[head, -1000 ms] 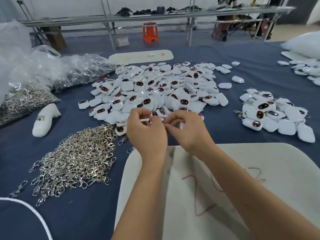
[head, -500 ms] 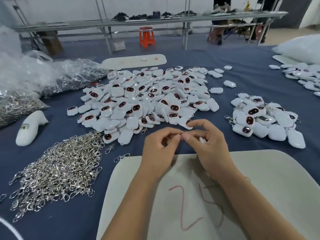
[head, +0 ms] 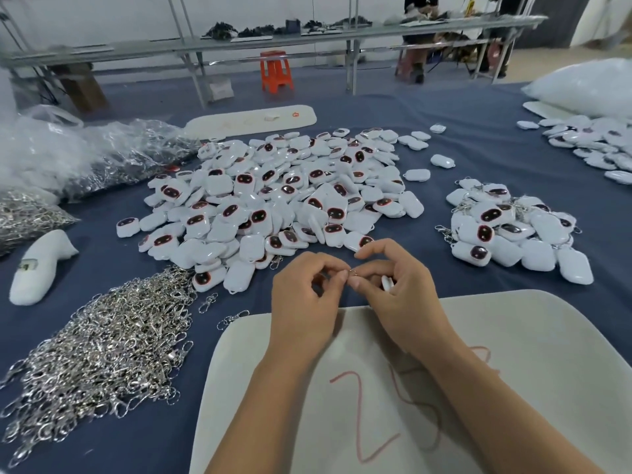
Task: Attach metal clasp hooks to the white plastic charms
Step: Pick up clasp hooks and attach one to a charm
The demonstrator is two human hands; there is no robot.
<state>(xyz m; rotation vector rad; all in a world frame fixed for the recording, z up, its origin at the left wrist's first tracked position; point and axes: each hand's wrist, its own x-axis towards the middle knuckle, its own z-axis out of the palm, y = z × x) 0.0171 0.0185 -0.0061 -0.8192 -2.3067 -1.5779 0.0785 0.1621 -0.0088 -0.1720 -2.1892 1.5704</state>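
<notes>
Our left hand (head: 304,299) pinches a small metal clasp hook (head: 352,272) at its fingertips, while our right hand (head: 393,289) curls round a white charm (head: 387,282) tucked in its palm. We judge it best to keep both pinches firm and close, turning the charm's loop towards the hook opening above the white board (head: 513,336).

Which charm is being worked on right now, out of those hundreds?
Skip the big charm pile mid-table and look just before it, above the white board. The right hand holds one white charm, mostly hidden by fingers. Unlike the rest, it is off the cloth.
</notes>
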